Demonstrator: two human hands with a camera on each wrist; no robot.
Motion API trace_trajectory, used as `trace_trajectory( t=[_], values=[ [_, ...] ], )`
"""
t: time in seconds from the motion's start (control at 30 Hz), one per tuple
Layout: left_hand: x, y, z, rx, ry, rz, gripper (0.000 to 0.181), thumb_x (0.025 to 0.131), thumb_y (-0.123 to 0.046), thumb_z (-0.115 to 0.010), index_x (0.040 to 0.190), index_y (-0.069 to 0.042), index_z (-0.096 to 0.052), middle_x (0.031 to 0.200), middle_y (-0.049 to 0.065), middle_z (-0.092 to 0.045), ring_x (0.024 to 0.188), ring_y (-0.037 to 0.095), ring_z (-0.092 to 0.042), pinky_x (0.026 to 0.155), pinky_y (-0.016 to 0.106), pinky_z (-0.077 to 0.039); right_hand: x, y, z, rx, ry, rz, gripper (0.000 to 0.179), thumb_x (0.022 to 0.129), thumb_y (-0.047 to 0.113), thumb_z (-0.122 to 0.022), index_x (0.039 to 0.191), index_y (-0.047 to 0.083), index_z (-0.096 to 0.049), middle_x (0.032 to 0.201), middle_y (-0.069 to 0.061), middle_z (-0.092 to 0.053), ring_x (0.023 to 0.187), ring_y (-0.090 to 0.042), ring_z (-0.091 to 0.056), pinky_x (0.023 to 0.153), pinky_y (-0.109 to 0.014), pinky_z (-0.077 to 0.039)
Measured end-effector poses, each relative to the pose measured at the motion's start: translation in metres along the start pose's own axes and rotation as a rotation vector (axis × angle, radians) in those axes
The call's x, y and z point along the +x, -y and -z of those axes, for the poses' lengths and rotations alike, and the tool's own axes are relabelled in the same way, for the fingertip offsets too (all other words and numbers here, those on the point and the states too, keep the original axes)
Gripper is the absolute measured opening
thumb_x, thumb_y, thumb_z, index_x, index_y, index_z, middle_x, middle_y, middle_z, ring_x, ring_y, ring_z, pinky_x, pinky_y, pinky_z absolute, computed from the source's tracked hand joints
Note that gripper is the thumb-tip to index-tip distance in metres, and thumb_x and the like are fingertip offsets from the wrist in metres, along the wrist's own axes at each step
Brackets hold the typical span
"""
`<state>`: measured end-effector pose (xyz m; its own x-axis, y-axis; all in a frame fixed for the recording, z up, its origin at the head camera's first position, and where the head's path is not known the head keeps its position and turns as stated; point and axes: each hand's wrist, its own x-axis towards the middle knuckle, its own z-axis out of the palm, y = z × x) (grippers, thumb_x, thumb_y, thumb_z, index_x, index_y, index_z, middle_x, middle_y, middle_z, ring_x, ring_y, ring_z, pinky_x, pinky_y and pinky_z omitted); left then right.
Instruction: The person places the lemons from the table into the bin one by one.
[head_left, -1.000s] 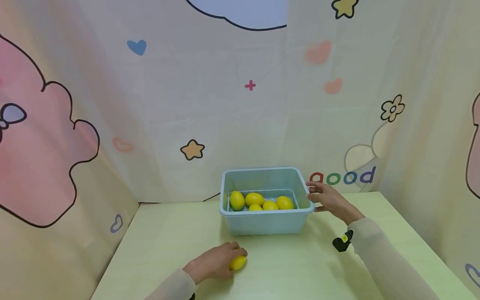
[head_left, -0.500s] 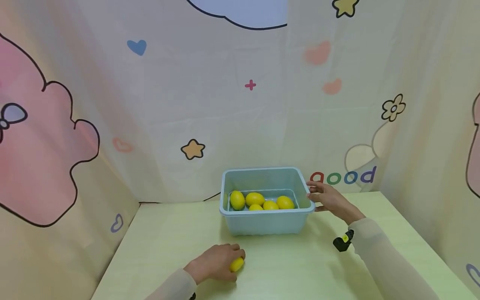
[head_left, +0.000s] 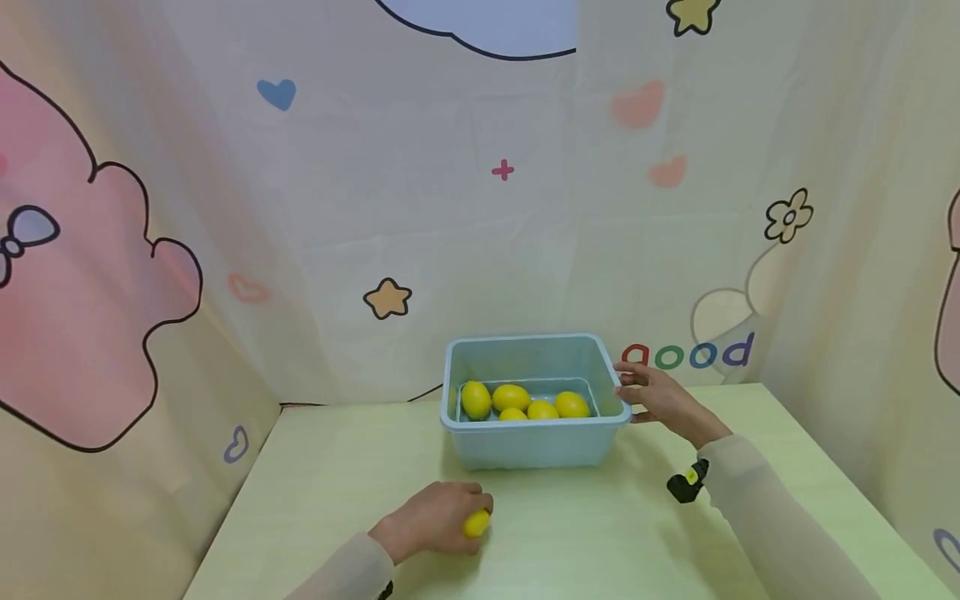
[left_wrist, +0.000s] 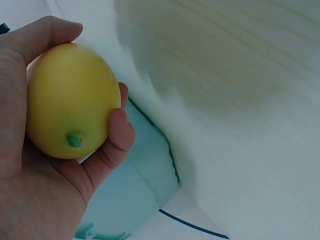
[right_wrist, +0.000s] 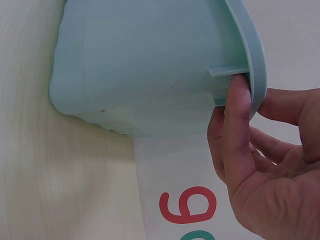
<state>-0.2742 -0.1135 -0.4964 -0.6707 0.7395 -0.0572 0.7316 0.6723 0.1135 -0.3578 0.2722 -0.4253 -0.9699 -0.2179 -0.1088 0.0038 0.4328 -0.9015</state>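
Note:
In front of the light blue plastic bin [head_left: 532, 446], my left hand [head_left: 442, 518] holds a yellow lemon [head_left: 477, 523]. The left wrist view shows that lemon [left_wrist: 72, 100] with its green stem tip, thumb and fingers curled round it. My right hand [head_left: 663, 402] grips the bin's right rim; in the right wrist view the fingers [right_wrist: 236, 130] hook under the lip [right_wrist: 256, 60] while the thumb lies over it. Inside the bin lie several more lemons [head_left: 512, 398], the nearer ones partly hidden by the front wall.
The bin stands on a pale wooden table [head_left: 337, 467], near its back edge. Behind it hangs a light cloth backdrop [head_left: 420, 208] with printed shapes and coloured letters. A thin dark cord [head_left: 425, 392] shows left of the bin.
My left hand, with the lemon in it, has shifted only slightly and its thumb has drawn in closer. The right hand and the bin have stayed in place.

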Motion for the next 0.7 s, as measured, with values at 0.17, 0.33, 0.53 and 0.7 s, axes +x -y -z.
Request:
trace_trajectory(
  t=[0.17,0.33,0.53,0.7],
  values=[
    [-0.001,-0.002,0.004,0.019,-0.010,-0.002,0.030,0.079,-0.037,-0.074,0.106,-0.029,-0.062,0.086,-0.014,-0.052,0.066,0.003,-0.046,0.059,0.017,-0.041,-0.002,0.000,0.001,-0.007,0.003,-0.008,0.066,0.099,0.018,-0.056,0.155,0.006,-0.024,0.144,-0.025,-0.039,0.106,-0.029,-0.059,0.085,-0.039,-0.061],
    [-0.001,-0.005,0.013,0.051,-0.020,-0.005,0.030,0.079,-0.037,-0.073,0.106,-0.029,-0.062,0.086,-0.014,-0.052,0.067,0.003,-0.045,0.058,0.017,-0.041,-0.001,0.001,0.001,-0.016,0.004,-0.008,0.065,0.099,0.019,-0.056,0.155,0.006,-0.025,0.145,-0.025,-0.038,0.107,-0.029,-0.058,0.086,-0.039,-0.060],
    [-0.002,-0.009,0.022,0.083,-0.038,-0.019,0.029,0.080,-0.038,-0.072,0.106,-0.029,-0.062,0.087,-0.014,-0.053,0.067,0.002,-0.045,0.057,0.017,-0.040,-0.002,0.001,0.001,-0.022,-0.004,-0.030,0.063,0.099,0.019,-0.056,0.154,0.007,-0.027,0.147,-0.026,-0.039,0.106,-0.030,-0.060,0.085,-0.038,-0.061],
    [-0.003,-0.012,0.029,0.101,-0.058,-0.025,0.030,0.080,-0.039,-0.072,0.106,-0.029,-0.061,0.087,-0.014,-0.054,0.067,0.003,-0.045,0.056,0.018,-0.039,-0.001,0.002,0.000,-0.021,-0.008,-0.021,0.062,0.099,0.018,-0.056,0.153,0.006,-0.028,0.147,-0.026,-0.039,0.107,-0.033,-0.061,0.084,-0.038,-0.061]
  ],
)
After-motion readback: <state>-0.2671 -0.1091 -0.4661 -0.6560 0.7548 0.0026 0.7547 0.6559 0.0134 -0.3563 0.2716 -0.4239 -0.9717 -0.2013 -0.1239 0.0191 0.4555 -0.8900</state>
